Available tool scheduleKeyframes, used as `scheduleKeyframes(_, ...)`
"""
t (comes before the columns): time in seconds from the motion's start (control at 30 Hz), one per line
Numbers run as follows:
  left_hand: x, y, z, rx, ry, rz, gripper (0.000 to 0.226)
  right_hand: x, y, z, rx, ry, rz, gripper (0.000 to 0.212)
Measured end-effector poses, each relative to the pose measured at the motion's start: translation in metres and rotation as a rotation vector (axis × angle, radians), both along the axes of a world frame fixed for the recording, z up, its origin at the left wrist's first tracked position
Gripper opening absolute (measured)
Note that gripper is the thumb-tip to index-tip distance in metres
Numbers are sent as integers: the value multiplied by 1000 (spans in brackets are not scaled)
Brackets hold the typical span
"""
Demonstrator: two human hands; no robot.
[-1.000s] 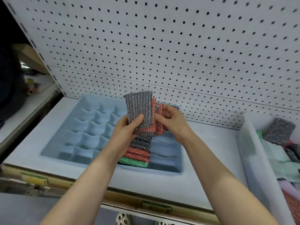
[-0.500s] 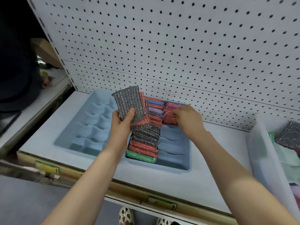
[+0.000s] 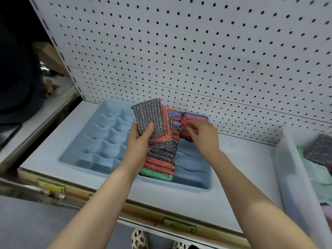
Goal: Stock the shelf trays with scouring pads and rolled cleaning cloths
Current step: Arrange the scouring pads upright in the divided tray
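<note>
Over the blue tray (image 3: 193,184), spare pads (image 3: 149,121) are gripped by the left hand (image 3: 139,141); a red pad (image 3: 186,134), pinched in the right hand (image 3: 203,136), is best slotted upright.

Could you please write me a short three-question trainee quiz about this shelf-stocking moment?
1. True or false: the left hand holds a grey scouring pad above the blue tray.
2. What colour is the pad at the near end of the filled row?
3. Where is the right hand? A) in the white bin B) at the red pad at the tray's far end C) on the pegboard

Key: 1 true; 2 green; 3 B.
</note>
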State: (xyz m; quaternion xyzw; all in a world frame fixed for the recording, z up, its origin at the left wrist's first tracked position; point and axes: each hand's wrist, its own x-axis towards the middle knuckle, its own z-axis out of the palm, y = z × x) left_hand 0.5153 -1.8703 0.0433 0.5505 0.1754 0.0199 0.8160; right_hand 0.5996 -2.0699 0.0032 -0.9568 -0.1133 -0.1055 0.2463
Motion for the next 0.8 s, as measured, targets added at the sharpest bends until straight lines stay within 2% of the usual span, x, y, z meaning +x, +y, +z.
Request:
scheduleKeyframes(0.03,1,-3,1,3,2,-7,71,-7,5,10,178,54,0,17)
scheduleKeyframes(0.13,6,-11,-2,14,-5,-27,40,-24,22,36,640,437,55,24)
scheduleKeyframes(0.2,7,-17,-1,16,-19,-29,34,-32,27,40,799,600,119,20)
scheduleKeyframes(0.3,9,-21,-1,37,-27,-21,32,-34,25,40,923,655,93,14)
scheduleKeyframes(0.37,8,-19,0,50,-29,-9,32,-29,14,40,802,525,16,18)
scheduleKeyframes(0.5,9,-10,2,40,-34,29,33,-19,-22,47,196,5,-124,23)
scheduleKeyframes(0.67,7,-5,-1,42,-28,36,34,-4,-25,42,-354,3,-34,23)
scheduleKeyframes(0.8,5,-5,-2,53,-40,18,31,-1,-8,18,-573,-25,127,35)
